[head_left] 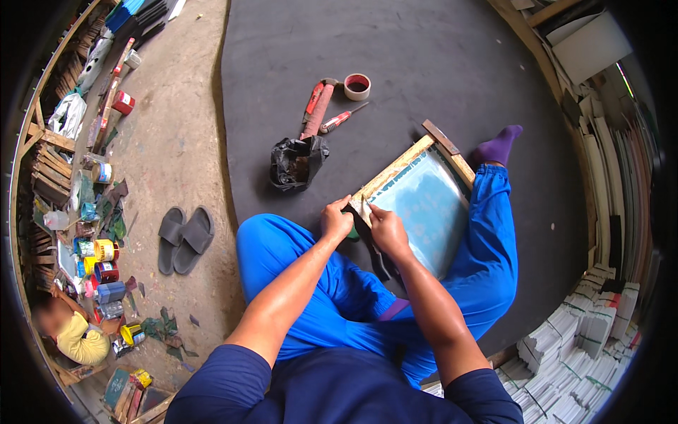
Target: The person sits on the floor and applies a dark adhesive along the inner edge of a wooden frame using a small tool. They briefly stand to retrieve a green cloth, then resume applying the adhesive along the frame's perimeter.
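A dark grey mat (438, 63) covers the floor, with bare concrete to its left. On the far part of the mat lie a roll of tape (357, 86), a red-handled screwdriver (341, 119), a red tool (316, 107) and a black plastic bag (296, 162); grey slippers (183, 239) sit on the concrete, paint tins (104, 261) further left, stacked paper (579, 339) at near right. A wooden screen frame (417, 194) rests tilted across the blue-trousered lap. The left hand (337, 220) and right hand (385, 227) close their fingers on the frame's near-left corner, touching it; something green shows under the left hand.
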`<state>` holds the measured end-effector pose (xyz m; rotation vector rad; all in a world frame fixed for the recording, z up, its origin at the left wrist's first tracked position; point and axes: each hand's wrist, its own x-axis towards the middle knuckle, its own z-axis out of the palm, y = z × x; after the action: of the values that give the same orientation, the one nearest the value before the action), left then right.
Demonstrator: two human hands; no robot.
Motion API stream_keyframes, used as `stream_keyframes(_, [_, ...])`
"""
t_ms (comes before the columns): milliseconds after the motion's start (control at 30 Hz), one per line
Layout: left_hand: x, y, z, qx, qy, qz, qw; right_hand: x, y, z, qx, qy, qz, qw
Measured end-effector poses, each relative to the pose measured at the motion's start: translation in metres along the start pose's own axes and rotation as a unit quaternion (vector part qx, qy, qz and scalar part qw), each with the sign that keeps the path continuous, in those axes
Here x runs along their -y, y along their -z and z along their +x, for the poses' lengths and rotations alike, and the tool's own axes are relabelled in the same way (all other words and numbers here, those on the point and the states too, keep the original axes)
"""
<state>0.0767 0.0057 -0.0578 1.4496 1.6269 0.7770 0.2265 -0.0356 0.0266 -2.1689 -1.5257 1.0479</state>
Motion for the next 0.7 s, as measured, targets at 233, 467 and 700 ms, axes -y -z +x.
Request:
stream_keyframes(233, [0.003,0.006,0.002,0.018,-0.004,0.001,1.0,-0.002,0.01,-0.006,-0.022,0.048,-0.092,0.994])
stream_keyframes(467, [-0.001,0.005,0.0,0.015,0.007,-0.001,1.0,0.005,0.016,-0.01,-0.014,0.032,-0.073,0.997])
stream_keyframes(700, [0.006,-0.001,0.001,0.016,0.01,-0.015,1.0,0.034,0.014,-0.008,0.038,-0.017,-0.178,0.983])
